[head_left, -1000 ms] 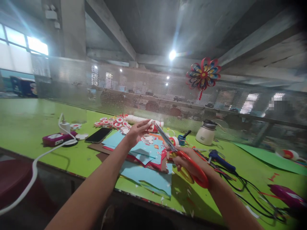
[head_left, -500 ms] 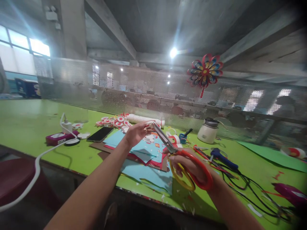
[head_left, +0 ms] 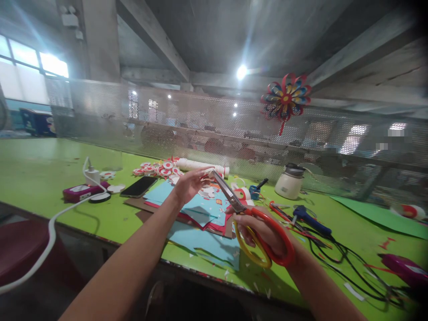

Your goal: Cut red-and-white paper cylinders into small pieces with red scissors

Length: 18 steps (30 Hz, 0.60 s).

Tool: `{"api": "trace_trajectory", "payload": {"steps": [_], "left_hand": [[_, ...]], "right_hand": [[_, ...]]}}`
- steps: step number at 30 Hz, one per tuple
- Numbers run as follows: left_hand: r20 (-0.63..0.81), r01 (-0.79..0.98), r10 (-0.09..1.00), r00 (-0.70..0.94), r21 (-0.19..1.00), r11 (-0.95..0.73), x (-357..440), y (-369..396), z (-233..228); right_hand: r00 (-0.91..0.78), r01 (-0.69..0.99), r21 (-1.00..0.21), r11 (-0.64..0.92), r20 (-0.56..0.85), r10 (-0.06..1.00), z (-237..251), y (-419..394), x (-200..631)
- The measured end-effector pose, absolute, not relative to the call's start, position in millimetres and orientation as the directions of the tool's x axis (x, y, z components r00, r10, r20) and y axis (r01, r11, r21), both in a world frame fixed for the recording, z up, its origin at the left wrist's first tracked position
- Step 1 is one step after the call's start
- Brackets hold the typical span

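Observation:
My right hand (head_left: 259,229) grips a pair of scissors (head_left: 230,194) with one red and one yellow handle loop, blades pointing up and left, almost together. At the blade tips, my left hand (head_left: 191,185) pinches a small white piece (head_left: 211,173), perhaps paper, largely hidden by the fingers. Beneath both hands lies a stack of light blue sheets (head_left: 160,194) over red and brown ones, with white and orange scraps scattered on top. Another blue sheet (head_left: 203,245) reaches the table's near edge.
Behind the left hand are a pile of red-and-white paper rounds (head_left: 165,169) and a white roll (head_left: 200,166). A phone (head_left: 138,187) and purple power strip (head_left: 83,191) lie left. On the right are a cream jug (head_left: 289,183), blue glue gun (head_left: 312,221), black cables and a green sheet (head_left: 377,218).
Both hands stay in nearly the same place. The scissors' handles and blades have shifted very slightly; the view has moved a little.

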<state>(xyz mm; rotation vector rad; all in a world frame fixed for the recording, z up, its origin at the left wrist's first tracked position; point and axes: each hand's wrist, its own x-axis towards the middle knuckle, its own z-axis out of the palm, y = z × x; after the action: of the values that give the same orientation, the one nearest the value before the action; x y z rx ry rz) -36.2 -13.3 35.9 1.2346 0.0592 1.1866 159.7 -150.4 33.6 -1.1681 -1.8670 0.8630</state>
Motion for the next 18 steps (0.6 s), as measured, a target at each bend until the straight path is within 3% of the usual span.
{"api": "trace_trajectory", "payload": {"steps": [18], "left_hand": [[0.538, -0.631, 0.737, 0.409, 0.750, -0.197, -35.9, -7.3, 32.3]], "right_hand": [[-0.291, 0.522, -0.766, 0.376, 0.255, 0.922, 40.3, -156.0, 157.0]]}}
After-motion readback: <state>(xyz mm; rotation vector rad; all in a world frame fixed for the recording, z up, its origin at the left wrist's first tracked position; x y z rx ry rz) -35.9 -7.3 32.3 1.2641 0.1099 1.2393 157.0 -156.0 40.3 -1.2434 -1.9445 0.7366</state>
